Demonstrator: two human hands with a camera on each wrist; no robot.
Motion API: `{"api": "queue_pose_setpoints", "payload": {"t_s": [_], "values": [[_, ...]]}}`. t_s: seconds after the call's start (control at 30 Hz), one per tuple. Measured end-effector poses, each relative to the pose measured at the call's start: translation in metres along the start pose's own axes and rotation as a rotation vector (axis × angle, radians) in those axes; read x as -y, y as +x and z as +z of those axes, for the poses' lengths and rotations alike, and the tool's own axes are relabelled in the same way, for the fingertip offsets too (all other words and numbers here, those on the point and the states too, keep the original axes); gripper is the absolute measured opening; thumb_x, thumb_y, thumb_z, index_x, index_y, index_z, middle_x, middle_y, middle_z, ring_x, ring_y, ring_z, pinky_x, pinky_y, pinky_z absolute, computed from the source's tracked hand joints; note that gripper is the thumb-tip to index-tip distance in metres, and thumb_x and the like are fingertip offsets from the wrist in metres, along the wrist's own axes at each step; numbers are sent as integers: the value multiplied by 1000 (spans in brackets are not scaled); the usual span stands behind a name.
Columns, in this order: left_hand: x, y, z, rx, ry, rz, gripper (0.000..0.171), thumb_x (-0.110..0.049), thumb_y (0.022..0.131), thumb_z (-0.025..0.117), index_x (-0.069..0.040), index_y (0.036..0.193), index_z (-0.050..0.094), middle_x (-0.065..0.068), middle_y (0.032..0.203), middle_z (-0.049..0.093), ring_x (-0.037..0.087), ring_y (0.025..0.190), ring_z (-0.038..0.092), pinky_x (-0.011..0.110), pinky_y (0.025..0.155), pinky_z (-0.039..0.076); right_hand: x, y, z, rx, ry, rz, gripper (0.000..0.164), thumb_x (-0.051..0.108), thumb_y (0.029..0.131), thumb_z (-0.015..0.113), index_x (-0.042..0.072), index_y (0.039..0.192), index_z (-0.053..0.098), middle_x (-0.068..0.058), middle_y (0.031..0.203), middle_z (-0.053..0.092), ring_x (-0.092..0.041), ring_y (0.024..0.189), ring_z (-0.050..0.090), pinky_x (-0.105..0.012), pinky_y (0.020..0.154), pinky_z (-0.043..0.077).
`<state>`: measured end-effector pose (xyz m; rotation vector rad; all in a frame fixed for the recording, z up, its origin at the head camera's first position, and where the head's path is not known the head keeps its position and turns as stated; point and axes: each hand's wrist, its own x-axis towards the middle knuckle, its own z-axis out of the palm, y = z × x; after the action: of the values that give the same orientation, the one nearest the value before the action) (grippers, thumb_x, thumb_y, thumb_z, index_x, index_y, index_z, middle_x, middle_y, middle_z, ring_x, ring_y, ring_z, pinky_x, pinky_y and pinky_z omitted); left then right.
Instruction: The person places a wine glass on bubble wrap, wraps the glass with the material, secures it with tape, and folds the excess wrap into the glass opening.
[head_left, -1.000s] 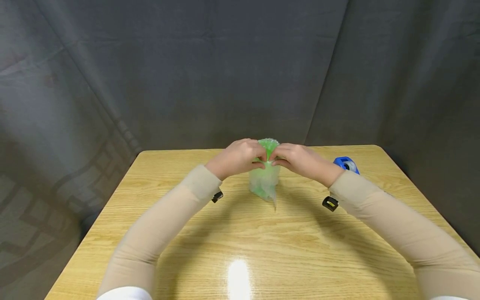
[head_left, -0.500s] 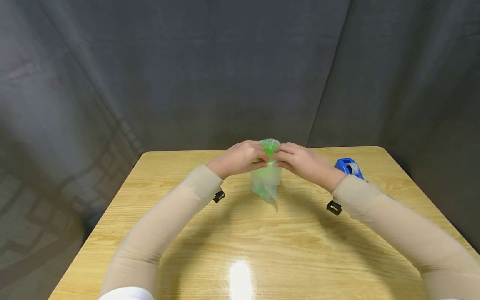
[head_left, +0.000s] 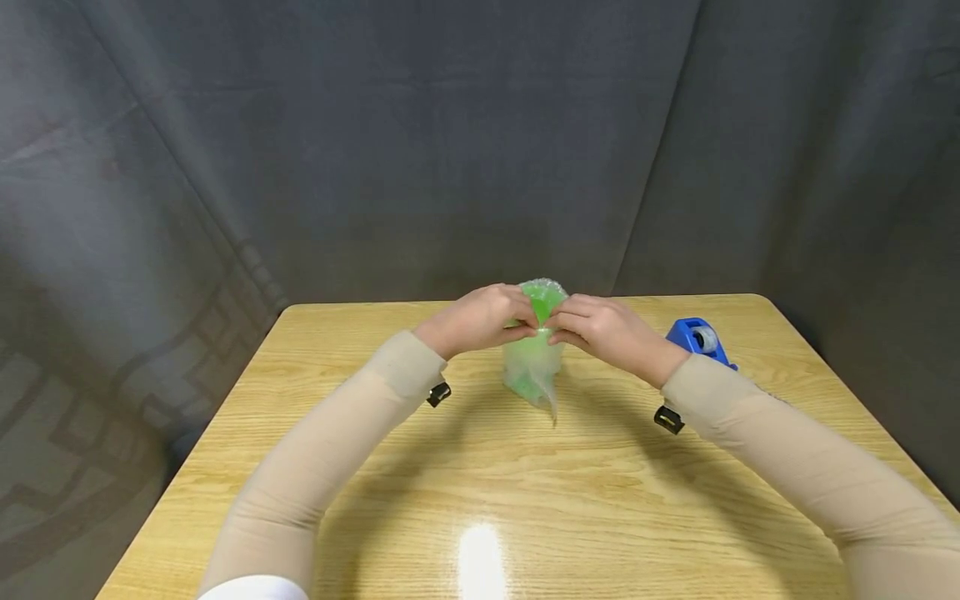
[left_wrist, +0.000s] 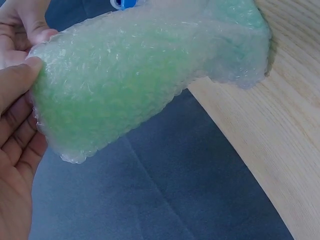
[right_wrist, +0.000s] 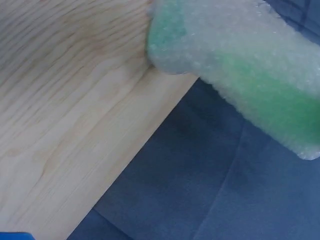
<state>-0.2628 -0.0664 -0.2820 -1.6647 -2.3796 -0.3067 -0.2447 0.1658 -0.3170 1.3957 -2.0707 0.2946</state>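
Note:
A green item wrapped in translucent bubble wrap stands near the far side of the table, its top edge flared and bright green inside. My left hand pinches the wrap near its upper edge from the left. From the right, my right hand pinches it at nearly the same spot, fingertips close to the left ones. In the left wrist view, the thumb and fingers of my left hand grip one end of the bubble wrap. The right wrist view shows the bubble wrap but no hand. What the green item is cannot be told.
A blue tape dispenser with a roll of tape sits on the table to the right, partly behind my right forearm. The wooden table ends just beyond the wrapped item. Dark grey curtain hangs behind it.
My right hand has dropped slightly, and more of the bright green inside the wrap's top now shows between the hands. Both hands stay at the wrap's upper part.

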Motion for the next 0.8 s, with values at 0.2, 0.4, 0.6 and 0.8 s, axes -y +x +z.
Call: {"api": "queue_pose_setpoints", "payload": {"t_s": [0.2,0.4,0.6,0.8], "values": [[-1,1,-1,11,-11,-10,8,-15,92,67,-10,89,73,-2,89,71,11,85,61,25,87,50,1,6,-2,62,13,50,15,18,81,76,11,93,71,1,93,67,-12,86,63,-27,75,55],[-1,1,-2,6,-4,-6,8,-16,91,68,-10,89,73,-3,88,71,12,84,60,25,85,50,-1,7,-3,70,37,52,16,17,79,78,12,92,71,2,93,67,-10,86,63,-26,74,55],[-1,-1,-3,-3,21,-27,9,-20,90,69,-12,90,74,-4,88,71,11,84,60,24,81,50,-5,7,-9,104,65,63,29,21,78,78,9,103,68,-1,101,65,-14,92,60,-29,77,54],[1,-2,-4,-8,31,-26,11,-21,89,70,-11,90,75,-3,88,71,11,85,61,24,81,50,-17,24,-19,68,333,601,25,26,91,67,9,109,68,-6,107,65,-19,97,62,-37,83,54]]}}
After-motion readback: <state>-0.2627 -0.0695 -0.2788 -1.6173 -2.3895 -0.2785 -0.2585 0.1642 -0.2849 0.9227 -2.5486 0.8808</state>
